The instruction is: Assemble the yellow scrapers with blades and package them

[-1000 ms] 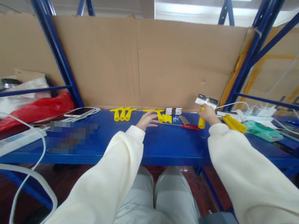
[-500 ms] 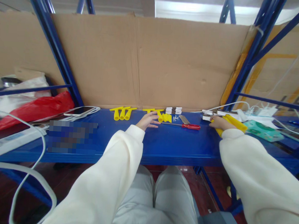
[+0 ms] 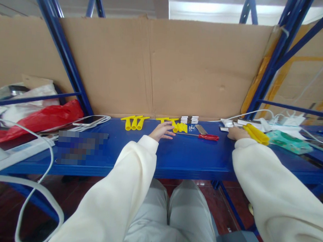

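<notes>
My left hand [image 3: 162, 131] hovers over the blue shelf with its fingers spread and nothing in them. Behind and beside it lie yellow T-shaped plastic handles [image 3: 134, 124] and several small flat yellow pieces [image 3: 182, 127]. A screwdriver with a red handle [image 3: 208, 137] rests to its right, near a flat grey metal plate [image 3: 201, 129] and tiny loose silvery parts [image 3: 191, 127]. My right hand [image 3: 236, 133] is low at the right, by small white items [image 3: 223, 129] and left of larger yellow pieces [image 3: 257, 134]. Its fingers are mostly hidden.
A stack of white-and-dark strips [image 3: 189, 119] stands against the cardboard [image 3: 202, 72]. A green packet [image 3: 288, 142] and white cables lie at the right. Leftward are a red bag [image 3: 55, 116], a phone-like device [image 3: 89, 120] with a cable, and a blurred-out patch.
My right hand has drawn off the larger yellow pieces, which now lie beside it on the right. The left hand keeps about the same place and spread. The view has shifted slightly.
</notes>
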Demonstrator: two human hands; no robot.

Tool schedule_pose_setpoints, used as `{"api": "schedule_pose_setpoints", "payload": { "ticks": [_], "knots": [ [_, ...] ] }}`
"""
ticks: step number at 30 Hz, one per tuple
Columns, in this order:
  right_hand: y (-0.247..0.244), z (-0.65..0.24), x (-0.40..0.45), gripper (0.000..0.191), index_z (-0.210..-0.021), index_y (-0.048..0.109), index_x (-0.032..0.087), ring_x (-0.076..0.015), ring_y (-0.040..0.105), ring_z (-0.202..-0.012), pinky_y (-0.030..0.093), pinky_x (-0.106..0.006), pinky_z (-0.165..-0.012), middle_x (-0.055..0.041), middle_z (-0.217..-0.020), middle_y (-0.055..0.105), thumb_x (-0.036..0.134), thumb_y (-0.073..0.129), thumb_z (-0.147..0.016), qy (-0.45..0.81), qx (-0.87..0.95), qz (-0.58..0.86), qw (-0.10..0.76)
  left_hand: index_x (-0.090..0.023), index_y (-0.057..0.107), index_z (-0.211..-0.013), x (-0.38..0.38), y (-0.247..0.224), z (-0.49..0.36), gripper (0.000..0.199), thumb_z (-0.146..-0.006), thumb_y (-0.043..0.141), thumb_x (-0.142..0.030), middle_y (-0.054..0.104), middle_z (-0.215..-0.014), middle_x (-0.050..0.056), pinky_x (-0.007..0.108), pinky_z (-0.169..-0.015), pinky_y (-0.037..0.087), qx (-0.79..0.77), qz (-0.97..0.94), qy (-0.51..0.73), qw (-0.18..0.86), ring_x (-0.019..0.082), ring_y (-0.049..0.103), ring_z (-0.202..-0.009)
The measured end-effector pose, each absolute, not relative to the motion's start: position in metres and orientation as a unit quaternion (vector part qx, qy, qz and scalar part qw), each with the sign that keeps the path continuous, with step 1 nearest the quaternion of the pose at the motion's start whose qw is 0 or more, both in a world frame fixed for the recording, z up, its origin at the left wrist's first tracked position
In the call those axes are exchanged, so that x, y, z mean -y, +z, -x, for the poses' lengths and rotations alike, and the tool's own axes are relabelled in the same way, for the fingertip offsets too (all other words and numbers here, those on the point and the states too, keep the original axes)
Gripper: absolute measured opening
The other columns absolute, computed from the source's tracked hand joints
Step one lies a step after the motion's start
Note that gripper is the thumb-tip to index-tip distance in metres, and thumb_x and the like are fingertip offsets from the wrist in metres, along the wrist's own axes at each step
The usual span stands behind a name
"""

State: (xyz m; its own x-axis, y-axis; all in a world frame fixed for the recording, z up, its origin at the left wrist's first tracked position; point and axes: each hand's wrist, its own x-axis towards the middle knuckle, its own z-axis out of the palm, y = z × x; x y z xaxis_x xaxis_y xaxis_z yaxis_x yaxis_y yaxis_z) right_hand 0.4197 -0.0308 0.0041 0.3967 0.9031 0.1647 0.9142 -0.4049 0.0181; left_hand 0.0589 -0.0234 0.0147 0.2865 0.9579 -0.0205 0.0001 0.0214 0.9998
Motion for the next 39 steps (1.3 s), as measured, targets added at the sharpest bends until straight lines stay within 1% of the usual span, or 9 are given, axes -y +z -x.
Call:
{"api": "schedule_pose_setpoints", "payload": {
  "ticks": [4, 8, 11, 17, 20, 24, 29, 34, 39],
  "knots": [
    [0.006, -0.419, 0.032, 0.043, -0.124, 0.064, 0.011, -0.0352, 0.062, -0.117, 0.051, -0.050, -0.092, -0.0251, -0.125, 0.064, 0.018, 0.054, -0.082, -0.056, 0.535, 0.843, -0.002, -0.019, 0.052, -0.136, 0.023, 0.014, -0.058, 0.055, -0.083, 0.066, -0.017, 0.064, -0.129, 0.015, 0.025, -0.057, 0.058, -0.425, -0.564, 0.415, 0.573, 0.014, 0.071, -0.066],
    [0.004, -0.423, 0.030, 0.042, -0.124, 0.064, 0.014, -0.0359, 0.062, -0.116, 0.051, -0.053, -0.089, -0.0246, -0.123, 0.065, 0.017, 0.051, -0.084, -0.055, 0.526, 0.848, 0.020, -0.020, 0.053, -0.136, 0.023, 0.014, -0.058, 0.057, -0.081, 0.069, -0.018, 0.066, -0.126, 0.014, 0.025, -0.058, 0.058, -0.425, -0.567, 0.413, 0.572, 0.015, 0.072, -0.068],
    [0.001, -0.426, 0.031, 0.043, -0.127, 0.063, 0.014, -0.0372, 0.059, -0.121, 0.050, -0.055, -0.090, -0.0252, -0.129, 0.061, 0.016, 0.045, -0.088, -0.050, 0.503, 0.862, 0.032, -0.020, 0.052, -0.136, 0.024, 0.015, -0.057, 0.058, -0.081, 0.069, -0.018, 0.067, -0.125, 0.014, 0.025, -0.059, 0.058, -0.427, -0.569, 0.411, 0.570, 0.015, 0.072, -0.068],
    [-0.004, -0.425, 0.035, 0.045, -0.126, 0.064, 0.020, -0.0347, 0.051, -0.130, 0.047, -0.055, -0.095, -0.0193, -0.135, 0.059, 0.015, 0.039, -0.089, -0.072, 0.490, 0.868, 0.026, -0.019, 0.051, -0.138, 0.027, 0.017, -0.058, 0.058, -0.083, 0.065, -0.016, 0.067, -0.124, 0.014, 0.025, -0.058, 0.058, -0.436, -0.570, 0.407, 0.565, 0.014, 0.071, -0.066],
    [-0.005, -0.426, 0.035, 0.047, -0.127, 0.064, 0.015, -0.0352, 0.052, -0.129, 0.048, -0.053, -0.093, -0.0220, -0.135, 0.058, 0.014, 0.036, -0.089, -0.067, 0.470, 0.879, 0.031, -0.017, 0.050, -0.138, 0.028, 0.017, -0.059, 0.055, -0.084, 0.063, -0.015, 0.066, -0.126, 0.016, 0.024, -0.056, 0.057, -0.436, -0.569, 0.407, 0.566, 0.013, 0.070, -0.064],
    [-0.007, -0.428, 0.036, 0.048, -0.128, 0.064, 0.009, -0.0376, 0.054, -0.125, 0.049, -0.054, -0.091, -0.0268, -0.130, 0.060, 0.014, 0.040, -0.086, -0.077, 0.459, 0.883, 0.060, -0.018, 0.051, -0.138, 0.028, 0.017, -0.059, 0.054, -0.085, 0.063, -0.015, 0.065, -0.128, 0.015, 0.023, -0.055, 0.056, -0.434, -0.569, 0.404, 0.570, 0.013, 0.070, -0.063],
    [-0.009, -0.431, 0.040, 0.047, -0.128, 0.064, 0.011, -0.0364, 0.052, -0.127, 0.043, -0.057, -0.098, -0.0246, -0.132, 0.059, 0.015, 0.039, -0.087, -0.080, 0.457, 0.884, 0.054, -0.019, 0.051, -0.138, 0.026, 0.016, -0.058, 0.056, -0.084, 0.065, -0.015, 0.066, -0.126, 0.015, 0.025, -0.057, 0.057, -0.433, -0.568, 0.405, 0.571, 0.014, 0.070, -0.064],
    [-0.011, -0.436, 0.039, 0.049, -0.126, 0.065, 0.014, -0.0373, 0.053, -0.125, 0.043, -0.063, -0.094, -0.0229, -0.131, 0.061, 0.012, 0.037, -0.086, -0.090, 0.469, 0.877, 0.052, -0.020, 0.052, -0.137, 0.024, 0.015, -0.057, 0.059, -0.081, 0.070, -0.018, 0.067, -0.125, 0.015, 0.025, -0.059, 0.058, -0.431, -0.571, 0.401, 0.573, 0.016, 0.072, -0.068],
    [-0.009, -0.433, 0.042, 0.050, -0.128, 0.062, 0.011, -0.0355, 0.052, -0.127, 0.042, -0.060, -0.097, -0.0233, -0.135, 0.058, 0.009, 0.033, -0.088, -0.089, 0.489, 0.866, 0.047, -0.018, 0.052, -0.137, 0.026, 0.015, -0.058, 0.058, -0.081, 0.068, -0.017, 0.068, -0.123, 0.015, 0.025, -0.056, 0.057, -0.437, -0.572, 0.401, 0.567, 0.015, 0.071, -0.065]
  ]
}}
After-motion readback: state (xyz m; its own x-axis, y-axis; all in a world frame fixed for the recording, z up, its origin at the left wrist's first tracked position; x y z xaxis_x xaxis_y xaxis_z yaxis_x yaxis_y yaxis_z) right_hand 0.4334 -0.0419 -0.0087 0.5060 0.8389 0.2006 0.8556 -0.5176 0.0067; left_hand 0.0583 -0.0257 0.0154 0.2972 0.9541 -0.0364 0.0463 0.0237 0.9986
